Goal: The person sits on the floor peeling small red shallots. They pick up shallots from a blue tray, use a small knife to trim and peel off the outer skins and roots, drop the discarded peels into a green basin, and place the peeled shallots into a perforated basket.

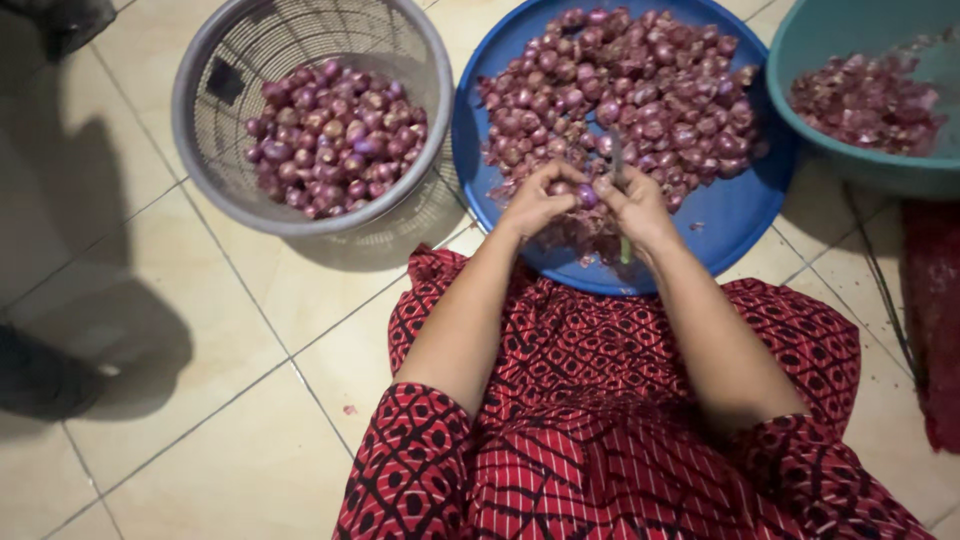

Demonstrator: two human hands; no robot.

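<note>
My left hand pinched one shallot against the knife gripped in my right hand, peeled ones filling the basket leftward, a heap on the blue tray ahead left unpeeled.

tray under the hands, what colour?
Blue, round tray, seen in the head view, heaped with shallots.

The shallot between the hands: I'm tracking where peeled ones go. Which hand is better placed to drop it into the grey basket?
Probably the left hand. It grips the shallot, and the grey basket lies on its side. The right hand holds a knife and would have to cross over.
</note>
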